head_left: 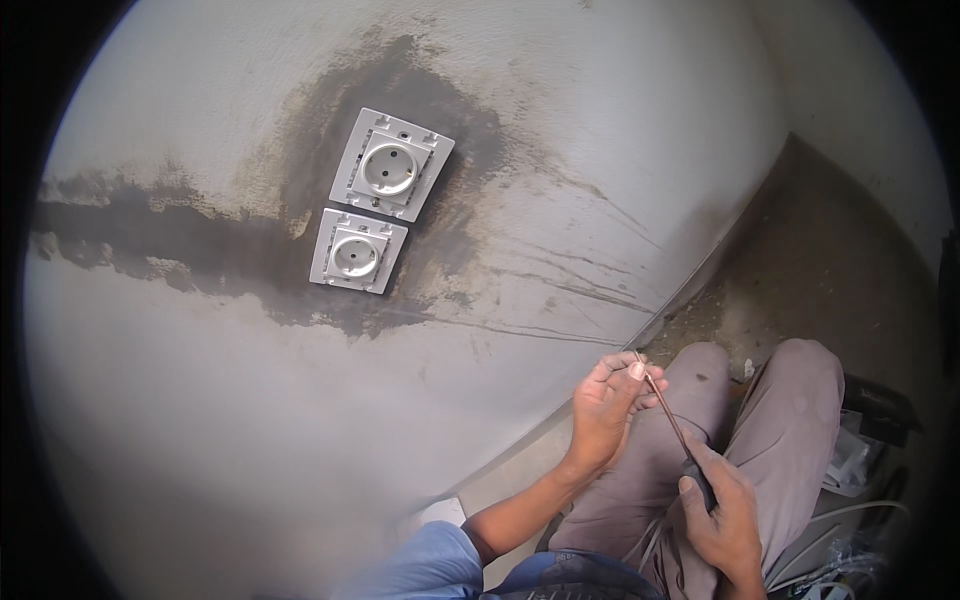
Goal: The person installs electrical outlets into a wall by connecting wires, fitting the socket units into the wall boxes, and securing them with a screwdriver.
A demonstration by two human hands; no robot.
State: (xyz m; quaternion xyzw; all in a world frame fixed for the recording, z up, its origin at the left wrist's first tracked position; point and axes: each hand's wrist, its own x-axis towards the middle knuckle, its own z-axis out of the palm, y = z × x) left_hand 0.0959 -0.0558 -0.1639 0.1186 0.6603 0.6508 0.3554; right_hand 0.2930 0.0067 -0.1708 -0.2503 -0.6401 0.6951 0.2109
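My right hand is wrapped round the dark handle of a screwdriver, low in front of my knees. The long thin shaft slants up and left from it. Near the tip, the fingers and thumb of my left hand pinch the shaft; whether something small is also between them is too fine to tell. Up on the wall sit two white power sockets, one larger in view and one below it. Both have their white mounting frames showing, and both hands are well apart from them.
Rough grey plaster surrounds the sockets and runs left along the pale wall. My bent knees are close to the wall's foot. Dusty floor lies beyond them. White cables and clear plastic bags lie at the right.
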